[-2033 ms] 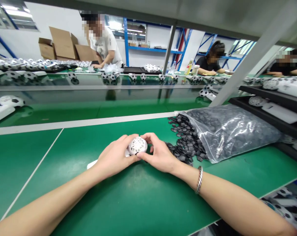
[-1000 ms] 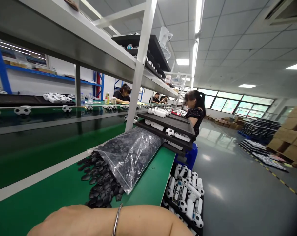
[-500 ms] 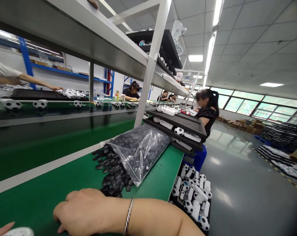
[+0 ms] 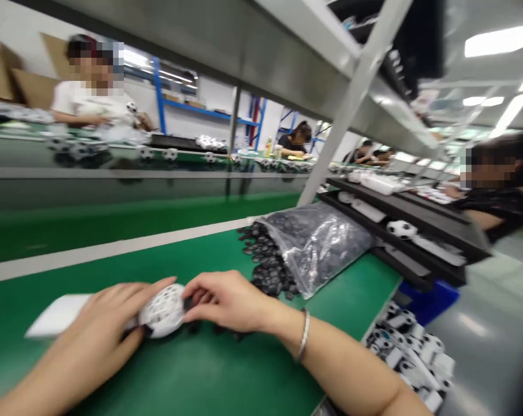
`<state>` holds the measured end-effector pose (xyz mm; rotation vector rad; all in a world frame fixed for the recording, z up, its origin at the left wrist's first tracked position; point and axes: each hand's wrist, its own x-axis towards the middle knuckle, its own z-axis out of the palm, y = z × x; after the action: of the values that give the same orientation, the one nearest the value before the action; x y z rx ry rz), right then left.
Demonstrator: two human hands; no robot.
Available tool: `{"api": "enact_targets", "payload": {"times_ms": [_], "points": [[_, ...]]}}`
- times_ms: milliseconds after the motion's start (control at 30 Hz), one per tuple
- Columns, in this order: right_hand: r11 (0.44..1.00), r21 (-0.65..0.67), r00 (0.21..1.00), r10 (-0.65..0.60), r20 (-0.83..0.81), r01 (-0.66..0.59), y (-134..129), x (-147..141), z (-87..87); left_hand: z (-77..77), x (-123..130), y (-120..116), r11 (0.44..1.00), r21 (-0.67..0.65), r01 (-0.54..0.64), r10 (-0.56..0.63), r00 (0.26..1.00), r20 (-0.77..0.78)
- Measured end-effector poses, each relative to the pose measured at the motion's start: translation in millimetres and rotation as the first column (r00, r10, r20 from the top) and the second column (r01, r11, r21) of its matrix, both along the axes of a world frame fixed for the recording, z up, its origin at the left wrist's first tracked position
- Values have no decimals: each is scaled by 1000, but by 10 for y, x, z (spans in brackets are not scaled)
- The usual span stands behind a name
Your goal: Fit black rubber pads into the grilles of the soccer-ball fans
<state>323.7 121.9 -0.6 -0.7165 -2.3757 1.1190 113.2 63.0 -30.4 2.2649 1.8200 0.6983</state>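
the left hand (image 4: pixel 108 318) grips the ball (image 4: pixel 168 312) at the near left of the bench (image 4: pixel 192 378); the right hand (image 4: pixel 233 300) pinches a black chip (image 4: pixel 187 303) at the ball's right side. a weak pinch could drop the chip; slack left fingers could let the ball twist.

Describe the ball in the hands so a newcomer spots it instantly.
Find the green tabletop up front. Between the left hand and right hand is the white ball. Its mostly white openwork lattice sets it apart from the black-patched balls beyond.
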Motion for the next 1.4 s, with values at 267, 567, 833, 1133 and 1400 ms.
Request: {"api": "enact_targets", "payload": {"times_ms": [267,567,833,1133,1400], "points": [[970,244,990,22,-136,12,-65,8,36,119,43,-77,997,-45,69,-73,992,-100],[977,205,996,68,-56,-55,-92,-13,-15,211,65,-140,993,-100,62,-65,997,-31],[995,94,982,-15,-187,33,-45,-68,-130,189,161,-148,998,-52,-38,39,999,4],[985,-174,983,-53,-176,22,-63,-144,-188,179,217,-164,999,-31,-42,44,996,83],[977,-198,977,-120,-177,85,-113,-160,-214,162,226,-179,1000,2,-29,28,989,146]]}}
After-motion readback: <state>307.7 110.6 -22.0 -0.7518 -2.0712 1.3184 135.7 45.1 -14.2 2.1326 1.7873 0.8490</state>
